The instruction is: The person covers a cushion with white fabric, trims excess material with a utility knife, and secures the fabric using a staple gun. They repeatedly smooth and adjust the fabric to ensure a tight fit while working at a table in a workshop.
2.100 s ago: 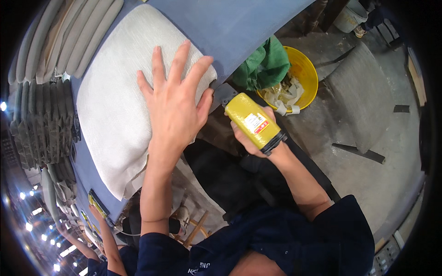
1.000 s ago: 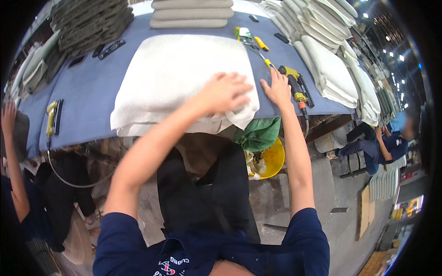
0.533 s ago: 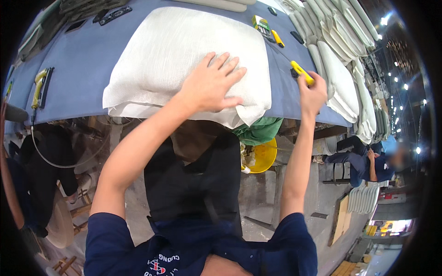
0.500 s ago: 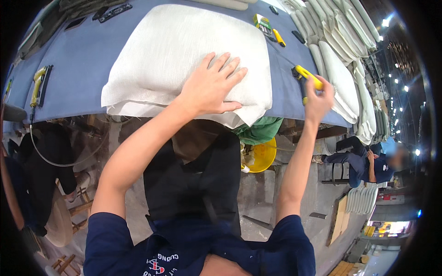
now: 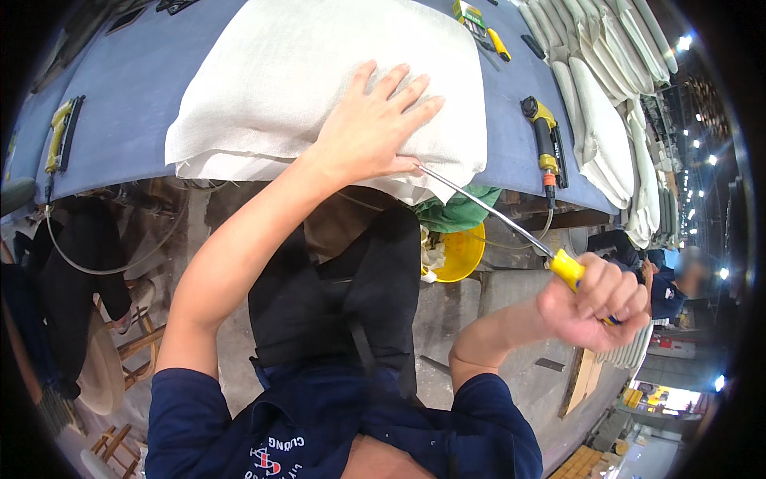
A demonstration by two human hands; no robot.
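A white fabric-covered cushion [image 5: 263,88] lies at the table's near edge, its loose fabric border hanging over. My left hand [image 5: 367,132] rests on it with fingers spread, open. In my right hand [image 5: 602,307], out over the floor to the right, the fingers are wrapped round the yellow handle of a screwdriver [image 5: 503,217]. Its long metal shaft slants up and left, and the tip appears to meet the cushion's near edge beside my left thumb. Whether the tip goes under the fabric cannot be made out. A yellow-and-black air staple gun [image 5: 544,140] lies right of the cushion.
Another staple gun [image 5: 58,140] lies at the left on the blue-grey table [image 5: 120,104]. A yellow utility knife [image 5: 499,44] and a small box [image 5: 468,13] are beyond the cushion. Pale covers [image 5: 598,120] are piled at the right. Below stands a yellow bucket [image 5: 463,259] by green cloth.
My right hand has moved from beside the staple gun toward me and lower right, and the screwdriver now shows clearly in it. My left hand stays on the cushion.
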